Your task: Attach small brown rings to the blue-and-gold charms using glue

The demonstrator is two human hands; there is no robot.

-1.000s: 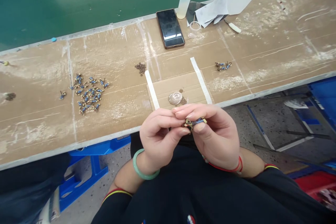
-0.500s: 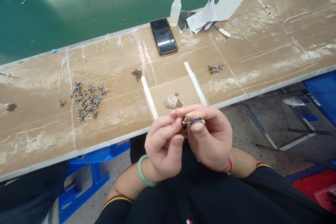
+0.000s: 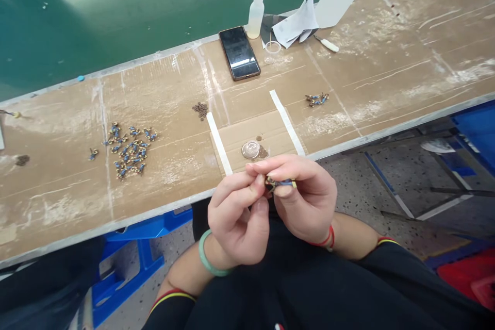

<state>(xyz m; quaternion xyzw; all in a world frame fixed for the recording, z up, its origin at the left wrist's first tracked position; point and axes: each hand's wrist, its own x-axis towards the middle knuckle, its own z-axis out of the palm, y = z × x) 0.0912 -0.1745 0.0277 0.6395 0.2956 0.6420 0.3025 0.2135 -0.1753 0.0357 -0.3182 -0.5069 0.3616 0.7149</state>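
One small blue-and-gold piece [image 3: 281,183], pinched in right fingers [image 3: 285,193], touches left fingers [image 3: 252,190], their grip unclear.

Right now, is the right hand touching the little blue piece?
Touching: the head view shows the right hand pinching the little blue piece, its thumb pressed against it.

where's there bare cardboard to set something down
Between the large pile of blue pieces and the left white strip, nearer than the brown rings. Also, though stained, right of the small blue cluster. It is crowded at the back, around the phone, bottle and crumpled paper.
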